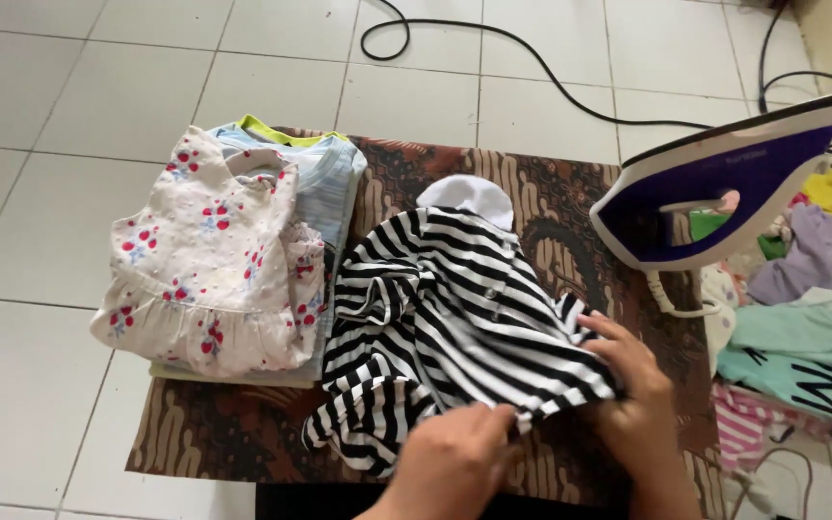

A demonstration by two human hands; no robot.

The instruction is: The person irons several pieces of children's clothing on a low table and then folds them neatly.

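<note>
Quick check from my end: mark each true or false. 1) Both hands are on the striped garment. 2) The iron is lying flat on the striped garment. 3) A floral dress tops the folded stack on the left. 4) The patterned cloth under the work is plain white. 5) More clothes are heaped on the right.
1) True: the left hand and right hand both grip the black-and-white striped garment.
2) False: the iron stands on its heel at the right, off the garment.
3) True: the floral dress lies on top.
4) False: the brown patterned cloth is dark and ornate.
5) True: a pile of clothes sits there.
</note>
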